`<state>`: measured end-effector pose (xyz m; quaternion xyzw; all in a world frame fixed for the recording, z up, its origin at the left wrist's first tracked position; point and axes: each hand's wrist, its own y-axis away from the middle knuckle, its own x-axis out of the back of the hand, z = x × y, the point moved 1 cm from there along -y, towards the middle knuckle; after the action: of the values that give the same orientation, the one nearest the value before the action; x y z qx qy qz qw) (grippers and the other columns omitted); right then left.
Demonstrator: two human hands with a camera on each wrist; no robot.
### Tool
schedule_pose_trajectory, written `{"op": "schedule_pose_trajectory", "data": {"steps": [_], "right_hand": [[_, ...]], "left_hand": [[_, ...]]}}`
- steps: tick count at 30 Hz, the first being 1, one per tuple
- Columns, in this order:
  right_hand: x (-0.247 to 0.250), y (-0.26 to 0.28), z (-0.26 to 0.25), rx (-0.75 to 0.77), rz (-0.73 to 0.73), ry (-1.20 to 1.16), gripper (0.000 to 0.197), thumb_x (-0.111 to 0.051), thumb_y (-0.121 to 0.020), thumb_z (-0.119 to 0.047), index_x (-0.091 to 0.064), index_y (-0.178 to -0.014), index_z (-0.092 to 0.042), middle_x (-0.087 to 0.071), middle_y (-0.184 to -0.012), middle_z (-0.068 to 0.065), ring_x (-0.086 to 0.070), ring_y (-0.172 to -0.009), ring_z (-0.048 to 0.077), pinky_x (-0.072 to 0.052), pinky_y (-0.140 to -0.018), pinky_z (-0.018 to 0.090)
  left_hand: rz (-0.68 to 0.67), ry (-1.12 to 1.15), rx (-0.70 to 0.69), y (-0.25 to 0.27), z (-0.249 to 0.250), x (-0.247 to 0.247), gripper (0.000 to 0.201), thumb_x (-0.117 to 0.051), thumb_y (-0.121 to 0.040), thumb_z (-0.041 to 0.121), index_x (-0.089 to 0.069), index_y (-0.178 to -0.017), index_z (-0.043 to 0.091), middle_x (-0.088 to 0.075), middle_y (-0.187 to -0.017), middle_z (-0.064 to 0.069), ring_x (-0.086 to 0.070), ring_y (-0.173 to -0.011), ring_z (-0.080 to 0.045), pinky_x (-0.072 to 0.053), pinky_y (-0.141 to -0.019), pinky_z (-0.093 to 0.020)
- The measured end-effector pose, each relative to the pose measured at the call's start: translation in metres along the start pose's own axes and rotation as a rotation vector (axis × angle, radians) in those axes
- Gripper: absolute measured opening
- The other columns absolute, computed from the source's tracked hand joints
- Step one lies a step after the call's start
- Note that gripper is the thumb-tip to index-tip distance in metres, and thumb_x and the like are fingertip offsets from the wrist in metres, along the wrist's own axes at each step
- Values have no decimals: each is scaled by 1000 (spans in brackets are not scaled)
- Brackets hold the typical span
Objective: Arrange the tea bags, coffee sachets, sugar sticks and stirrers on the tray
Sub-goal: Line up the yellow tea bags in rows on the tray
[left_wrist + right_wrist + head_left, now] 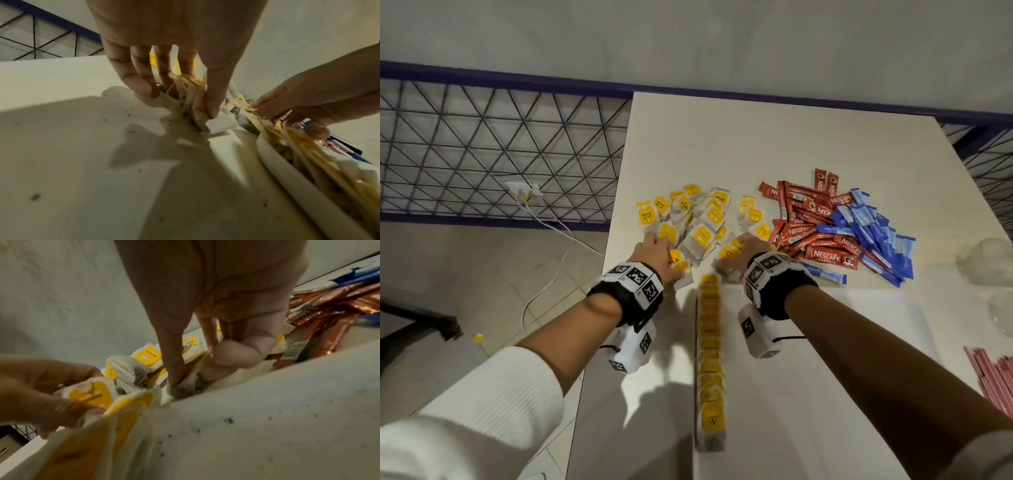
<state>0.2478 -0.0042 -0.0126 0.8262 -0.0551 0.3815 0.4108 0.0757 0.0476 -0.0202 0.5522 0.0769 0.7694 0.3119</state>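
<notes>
Head view: left hand [659,255] pinches a clump of tea bags [197,104] at the near edge of the loose pile [698,222]; right hand [743,253] curls round another bag [185,386] just beside it. Nearer, a row of bags [710,359] stands along the tray's [859,342] left rim. Right of the pile lie coffee sachets [811,222] and sugar sticks [869,233] (stirrers [993,373] wait far right). Tangled strings could drag extra bags out, toppling the row.

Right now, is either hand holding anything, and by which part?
Both. The left hand pinches a few tea bags by their near edges, between thumb and fingers. The right hand pinches another tea bag by its near corner.
</notes>
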Motion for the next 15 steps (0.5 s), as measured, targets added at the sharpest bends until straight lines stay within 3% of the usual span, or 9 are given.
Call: {"op": "schedule_pose_trajectory", "data": {"steps": [2,5,8,11,13,15], "right_hand": [[1,1,0,14,-14,-30,84,-76,-73,-39,-33,-138,-10,-54,-131,14,-58,-110,32,-48,-94,42],[0,2,2,72,-37,-22,67,-73,-77,-33,-38,-130,-10,-56,-127,14,-54,-94,23,-46,-82,35],[-3,4,7,149,-10,-8,54,-67,-84,-29,-43,-129,-11,-51,-132,10,-54,-106,26,-41,-79,29],[-3,4,7,179,-4,-86,47,-67,-84,-26,-50,-125,-11,-51,-132,7,-50,-92,19,-44,-71,27],[0,6,7,177,1,-158,40,-67,-83,-25,-55,-119,-10,-55,-122,8,-51,-89,19,-49,-70,30],[3,12,7,206,22,-251,29,-68,-83,-24,-60,-108,-12,-57,-104,6,-53,-86,20,-53,-78,39]], "left_hand": [[-23,13,-41,1,1,2,50,-69,-82,28,-46,-122,9,-46,-126,-12,-47,-115,-30,-39,-94,-35],[-24,127,-38,8,-1,5,42,-70,-80,24,-50,-114,11,-56,-112,-7,-53,-106,-27,-40,-85,-31],[-64,441,-28,13,-11,6,29,-74,-76,13,-46,-83,17,-54,-84,0,-53,-80,-18,-41,-72,-26],[-119,828,12,18,-18,8,35,-72,-75,-2,-42,-74,16,-50,-76,-3,-52,-62,-9,-50,-68,-23],[-126,988,38,21,-21,11,35,-69,-75,-6,-42,-71,15,-51,-73,-4,-55,-63,-9,-54,-66,-19],[-107,1071,41,25,-24,15,34,-68,-74,-9,-44,-68,14,-57,-74,-5,-57,-70,-13,-54,-65,-15]]}}
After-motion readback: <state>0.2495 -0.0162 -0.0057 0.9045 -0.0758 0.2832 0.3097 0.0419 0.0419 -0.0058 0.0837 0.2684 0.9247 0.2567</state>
